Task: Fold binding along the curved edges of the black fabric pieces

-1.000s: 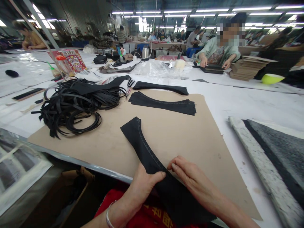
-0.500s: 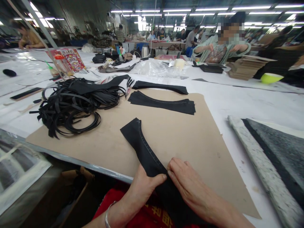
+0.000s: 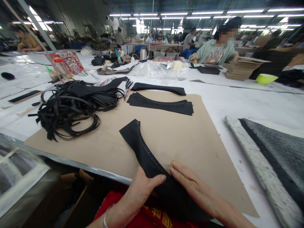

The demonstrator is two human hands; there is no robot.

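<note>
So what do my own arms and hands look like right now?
Your left hand and right hand are both ungloved, and no sleeves show on your forearms. A thin, smooth, silver-coloured bangle circles the left wrist; none shows on the right. I see no cables or markings on either arm.

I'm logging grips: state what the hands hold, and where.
The black curved piece, near its middle: left hand, thumb on top; right hand touching its curved edge.
</note>
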